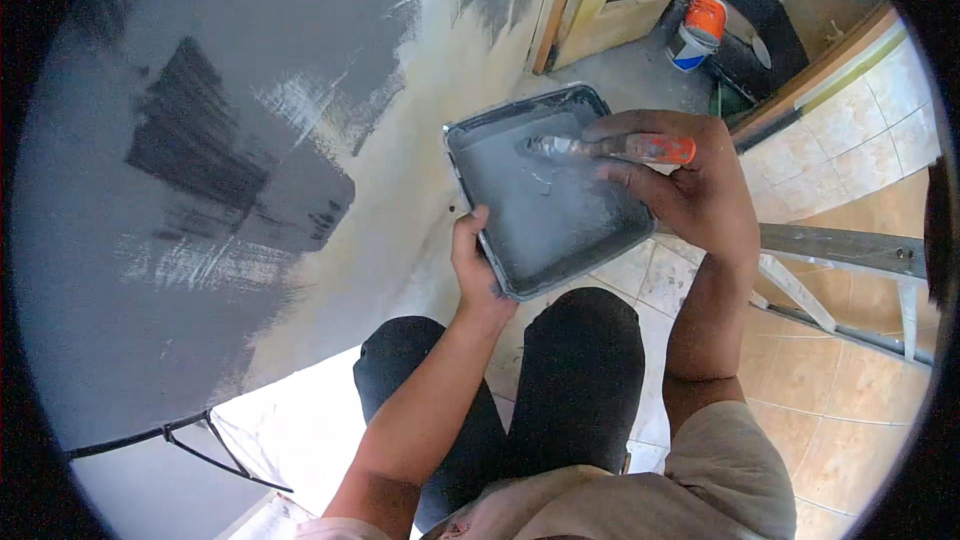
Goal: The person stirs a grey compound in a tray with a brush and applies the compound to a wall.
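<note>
My left hand [474, 258] grips the lower left edge of a square, shallow paint tray [630, 240], thumb over the rim and the other fingers hidden beneath. Grey paint [535, 215] covers the bottom of the tray. Closed round the red, paint-smeared handle of a paintbrush [645, 148] is my right hand [705, 175], above the tray's right side. The brush points left, and its bristle end meets the grey paint in the upper middle of the tray. To the left stands a wall [300, 30], partly coated in grey, with darker brushed patches and a bare cream strip.
A metal ladder [840, 245] lies or leans at the right over tan floor tiles [800, 360]. Beyond the tray are a yellowish door [610, 0] and orange and white buckets [690, 45]. A black rod or cable [120, 445] runs along the wall's lower left edge.
</note>
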`<control>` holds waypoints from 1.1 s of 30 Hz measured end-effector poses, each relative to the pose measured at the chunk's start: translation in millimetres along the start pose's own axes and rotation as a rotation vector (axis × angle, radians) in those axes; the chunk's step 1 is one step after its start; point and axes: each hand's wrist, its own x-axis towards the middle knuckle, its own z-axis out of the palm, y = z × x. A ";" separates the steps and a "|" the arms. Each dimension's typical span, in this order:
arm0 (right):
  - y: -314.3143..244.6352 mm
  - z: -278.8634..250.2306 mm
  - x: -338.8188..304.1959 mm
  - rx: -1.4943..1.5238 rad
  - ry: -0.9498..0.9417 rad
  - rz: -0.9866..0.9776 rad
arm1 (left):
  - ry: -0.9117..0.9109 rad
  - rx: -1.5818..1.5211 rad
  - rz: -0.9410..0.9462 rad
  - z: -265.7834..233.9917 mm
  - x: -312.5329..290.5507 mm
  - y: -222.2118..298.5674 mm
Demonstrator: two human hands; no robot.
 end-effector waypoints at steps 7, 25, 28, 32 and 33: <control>17.5 22.1 -3.9 -0.094 0.119 -0.055 | 0.019 -0.009 -0.045 -10.5 4.4 5.1; 53.9 38.8 -38.1 0.207 0.427 0.073 | 0.068 0.029 -0.158 -33.3 22.2 -12.3; 58.3 42.8 -34.9 0.209 0.647 -0.158 | 0.080 0.028 -0.204 -23.8 22.8 -21.9; 55.1 34.5 -31.9 0.192 0.536 -0.190 | 0.029 -0.005 -0.212 -22.7 17.1 -20.4; 54.0 33.6 -30.7 0.204 0.538 -0.204 | 0.050 0.009 -0.203 -28.8 22.4 -23.4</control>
